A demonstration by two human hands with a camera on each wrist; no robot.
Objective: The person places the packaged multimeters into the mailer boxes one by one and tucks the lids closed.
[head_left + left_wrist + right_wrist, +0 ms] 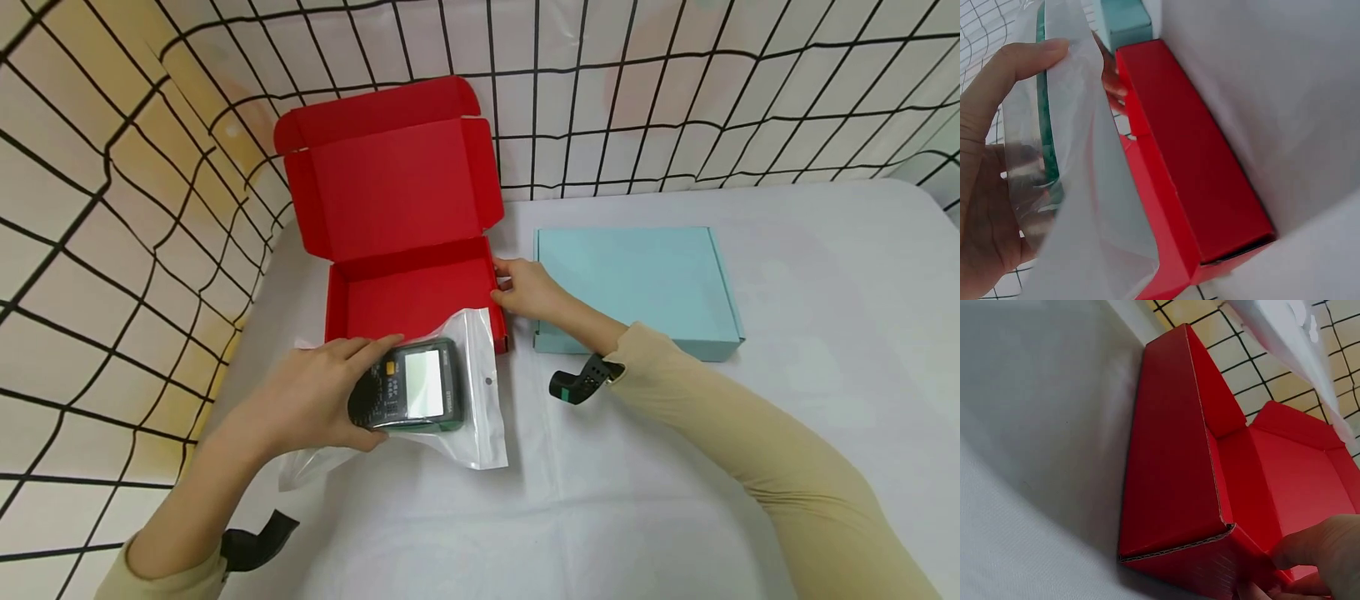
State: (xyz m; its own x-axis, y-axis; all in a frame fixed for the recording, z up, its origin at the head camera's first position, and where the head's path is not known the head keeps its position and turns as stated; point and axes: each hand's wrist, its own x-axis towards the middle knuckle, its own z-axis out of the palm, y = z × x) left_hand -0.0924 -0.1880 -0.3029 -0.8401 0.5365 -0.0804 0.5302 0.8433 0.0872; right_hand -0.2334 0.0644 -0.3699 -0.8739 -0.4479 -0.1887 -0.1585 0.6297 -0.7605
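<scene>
My left hand (318,396) grips a dark digital multimeter (425,385) with a pale screen and green edge, inside a clear and white plastic bag (483,400). In the left wrist view the thumb and fingers lie on opposite sides of the bagged meter (1047,131). It is held above the front part of an open red cardboard box (420,292), whose lid (393,187) stands up at the back. My right hand (528,290) pinches the box's right wall, the thumb over its top edge in the right wrist view. The visible part of the box's inside holds nothing.
A closed light-blue box (633,283) lies on the white-covered table (600,500), right of the red box and beneath my right forearm. Black wire mesh (600,100) stands along the back and left sides. Dark straps (577,385) hang at both wrists.
</scene>
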